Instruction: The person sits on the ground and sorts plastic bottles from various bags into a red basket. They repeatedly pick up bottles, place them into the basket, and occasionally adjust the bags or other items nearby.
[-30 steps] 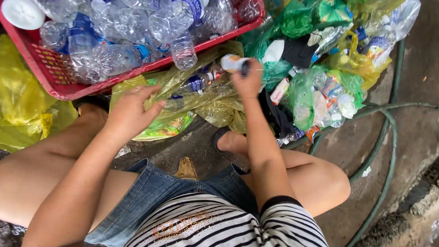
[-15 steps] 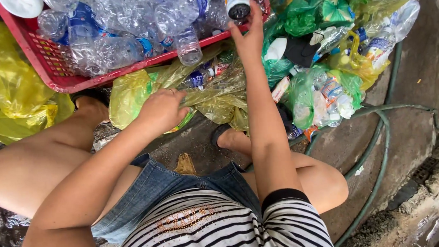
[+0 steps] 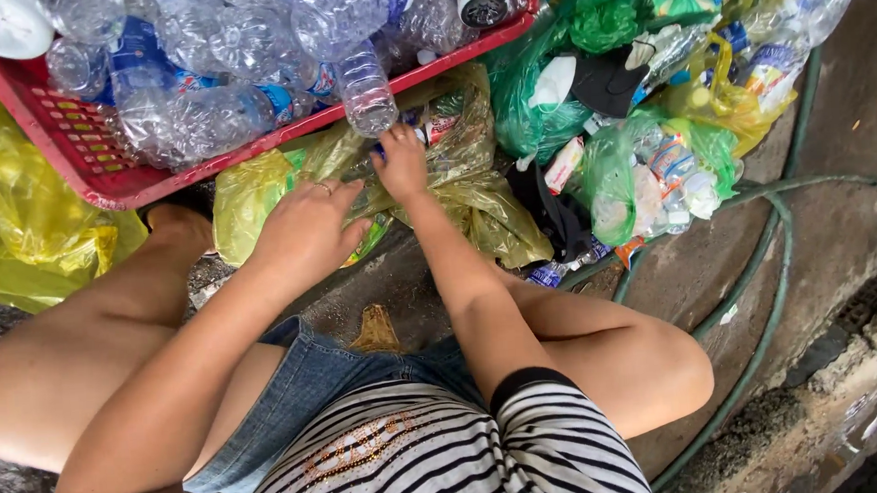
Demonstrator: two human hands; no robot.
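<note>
Crate of red slatted plastic brims with clear crushed bottles, so plenty looks sorted. Below it, the yellowish see-through plastic bag bulges with more, and green bags wait beside it, seemingly unsorted. Left hand lies on the bag, fingers loosely together; right hand digs in, fingertips pinching something hidden.

I see 1 red crate of clear bottles, green bags right, a hose on concrete.
</note>
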